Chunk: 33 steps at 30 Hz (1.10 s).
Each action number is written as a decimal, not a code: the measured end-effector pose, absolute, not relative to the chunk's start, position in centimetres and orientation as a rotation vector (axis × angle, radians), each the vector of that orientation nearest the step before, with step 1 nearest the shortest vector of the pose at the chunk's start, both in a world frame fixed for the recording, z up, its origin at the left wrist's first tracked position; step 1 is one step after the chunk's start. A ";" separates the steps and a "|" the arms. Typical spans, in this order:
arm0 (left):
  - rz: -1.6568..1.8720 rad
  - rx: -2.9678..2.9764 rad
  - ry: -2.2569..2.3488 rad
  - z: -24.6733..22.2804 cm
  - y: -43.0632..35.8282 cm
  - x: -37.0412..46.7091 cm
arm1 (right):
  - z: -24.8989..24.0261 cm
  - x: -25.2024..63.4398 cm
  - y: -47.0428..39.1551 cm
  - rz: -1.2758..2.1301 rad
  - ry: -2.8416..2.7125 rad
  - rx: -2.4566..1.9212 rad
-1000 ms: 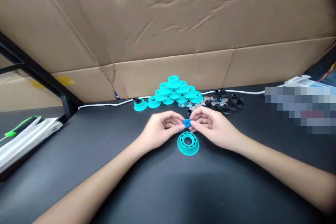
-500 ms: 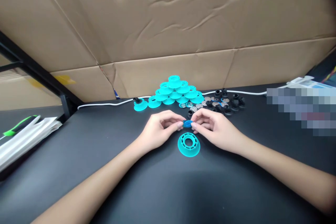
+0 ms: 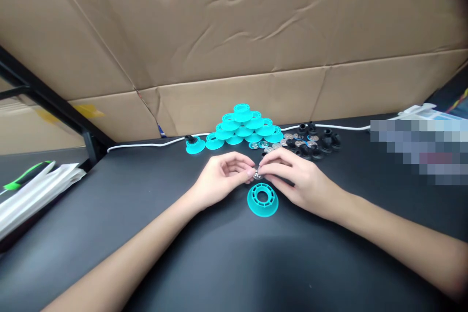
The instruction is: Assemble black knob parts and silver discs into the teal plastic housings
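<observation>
A small round metal disc is held above the table, its silvery face showing. My left hand pinches its left edge between thumb and fingers. From the other side, the fingertips of my right hand close on the disc's right edge; how firmly is hard to see. Just below both hands, a teal flared ring sits on the black table, its slotted, narrower side up. Neither hand touches this ring.
Stacked teal rings form a pyramid at the back. Left of it, another ring carries a black fitting. Metal discs and black fittings lie behind my right hand. A white cable runs along the cardboard wall.
The disc has turned from its blue side to its silvery side and shifted slightly left. My right hand's fingers have changed their hold, while the teal ring stays put.
</observation>
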State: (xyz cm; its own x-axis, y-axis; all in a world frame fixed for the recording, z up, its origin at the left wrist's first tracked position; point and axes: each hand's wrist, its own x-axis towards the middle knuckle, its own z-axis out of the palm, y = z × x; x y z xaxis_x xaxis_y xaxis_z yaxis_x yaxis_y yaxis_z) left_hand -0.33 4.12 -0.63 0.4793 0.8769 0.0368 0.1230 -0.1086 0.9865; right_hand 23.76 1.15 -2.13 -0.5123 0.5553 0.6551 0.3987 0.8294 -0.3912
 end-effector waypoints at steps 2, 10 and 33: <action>0.790 1.548 0.897 -0.6 4.1 -0.3 | -2.2 23.6 1.1 0.216 -2.171 -0.668; 0.689 1.793 0.803 -0.9 4.5 -1.2 | -1.3 24.4 1.3 0.265 -2.091 -0.737; 0.455 2.243 0.641 -0.3 4.1 -1.9 | 0.2 24.3 -0.8 0.046 -2.545 -0.641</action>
